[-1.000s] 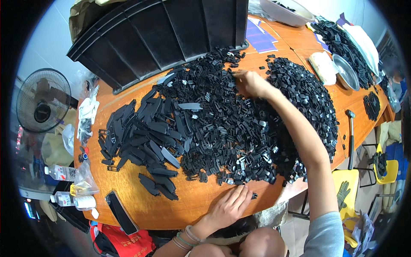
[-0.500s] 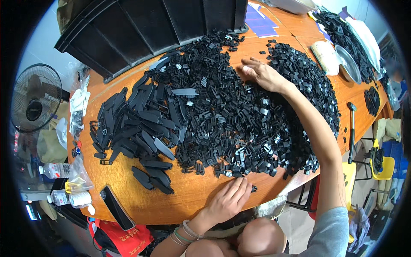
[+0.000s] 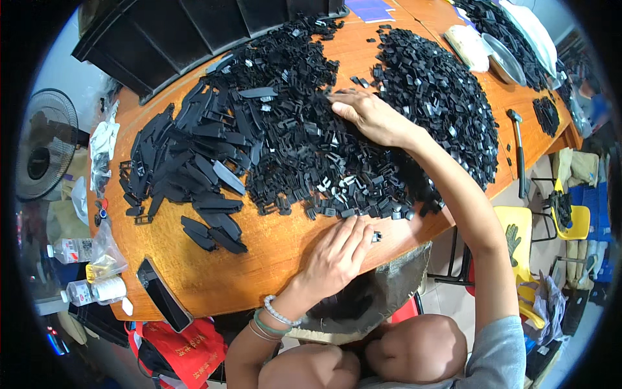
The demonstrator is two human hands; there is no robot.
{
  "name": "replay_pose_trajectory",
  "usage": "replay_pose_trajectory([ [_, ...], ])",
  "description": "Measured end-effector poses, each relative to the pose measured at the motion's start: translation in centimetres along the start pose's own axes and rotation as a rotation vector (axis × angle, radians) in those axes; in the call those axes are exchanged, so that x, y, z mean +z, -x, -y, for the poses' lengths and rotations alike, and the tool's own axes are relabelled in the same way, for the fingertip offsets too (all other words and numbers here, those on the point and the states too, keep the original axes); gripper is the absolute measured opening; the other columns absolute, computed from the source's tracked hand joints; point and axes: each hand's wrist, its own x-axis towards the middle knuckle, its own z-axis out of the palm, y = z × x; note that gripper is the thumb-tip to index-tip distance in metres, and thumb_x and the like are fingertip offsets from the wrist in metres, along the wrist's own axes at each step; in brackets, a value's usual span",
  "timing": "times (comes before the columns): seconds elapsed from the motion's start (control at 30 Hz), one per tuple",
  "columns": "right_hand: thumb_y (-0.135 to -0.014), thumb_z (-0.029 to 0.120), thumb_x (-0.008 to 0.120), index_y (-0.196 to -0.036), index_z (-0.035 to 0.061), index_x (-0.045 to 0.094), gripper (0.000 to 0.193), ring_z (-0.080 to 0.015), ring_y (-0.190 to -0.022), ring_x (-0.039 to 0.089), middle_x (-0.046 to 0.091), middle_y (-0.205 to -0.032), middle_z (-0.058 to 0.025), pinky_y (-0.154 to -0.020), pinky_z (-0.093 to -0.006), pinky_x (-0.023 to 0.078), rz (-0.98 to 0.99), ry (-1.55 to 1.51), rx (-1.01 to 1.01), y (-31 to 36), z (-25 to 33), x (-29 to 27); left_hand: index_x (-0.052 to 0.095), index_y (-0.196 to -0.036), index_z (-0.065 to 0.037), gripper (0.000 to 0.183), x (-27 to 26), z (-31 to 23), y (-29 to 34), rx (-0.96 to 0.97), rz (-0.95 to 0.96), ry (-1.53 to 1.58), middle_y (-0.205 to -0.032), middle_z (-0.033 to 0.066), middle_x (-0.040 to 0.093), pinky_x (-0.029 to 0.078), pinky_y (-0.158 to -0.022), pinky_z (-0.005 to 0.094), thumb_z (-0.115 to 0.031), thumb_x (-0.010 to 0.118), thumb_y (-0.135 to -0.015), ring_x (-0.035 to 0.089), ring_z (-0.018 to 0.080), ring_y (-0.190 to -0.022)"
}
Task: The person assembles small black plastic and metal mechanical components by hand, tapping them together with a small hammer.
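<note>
Small black plastic clips [image 3: 285, 175] lie heaped over the middle of the wooden table. My right hand [image 3: 372, 117] reaches across with fingers stretched forward and thumb apart, resting at the inner side of the heap; its fingertips touch black pieces. To its right spreads another heap of small black plastic pieces [image 3: 447, 97]. Palm down at the near edge of the clips, my left hand [image 3: 334, 256] has its fingers extended, the tips against the border of the heap. One loose black piece [image 3: 377, 236] sits just right of those fingers. Neither hand grips anything that shows.
Long flat black plastic parts [image 3: 188, 149] are piled at the left. A large black crate [image 3: 207, 35] stands behind. A phone [image 3: 162, 295] lies at the near left edge, a hammer [image 3: 518, 152] at the right, and a metal bowl [image 3: 504, 58] farther back.
The view has shifted, so the table sits higher. My right hand has come nearer from the bare wood between the heaps, onto the clips. My left hand stays at the heap's near edge.
</note>
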Motion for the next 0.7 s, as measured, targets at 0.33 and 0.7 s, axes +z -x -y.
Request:
replay_pose_trajectory([
  [0.33, -0.083, -0.002, 0.061, -0.09, -0.0022, 0.065, 0.009, -0.024, -0.088, 0.061, 0.065, -0.09, -0.012, -0.08, -0.033, 0.048, -0.391, -0.117, 0.075, 13.4, 6.0, 1.4, 0.058, -0.111, 0.007, 0.034, -0.6, -0.9, 1.7, -0.08, -0.025, 0.035, -0.106, 0.0197, 0.061, 0.05, -0.085, 0.0411, -0.009, 0.066, -0.082, 0.059, 0.0332, -0.101],
  [0.7, -0.07, 0.0, 0.07, -0.087, 0.0042, 0.066, 0.018, -0.0256, -0.083, 0.049, 0.056, -0.089, -0.0063, -0.072, -0.0354, 0.038, -0.346, 0.094, 0.004, 14.5, 8.1, 5.6, 0.057, -0.111, 0.005, 0.038, -1.3, -1.2, 2.4, -0.289, -0.126, 0.113, -0.099, 0.0152, 0.058, 0.048, -0.076, 0.0393, -0.002, 0.069, -0.076, 0.057, 0.03, -0.088],
])
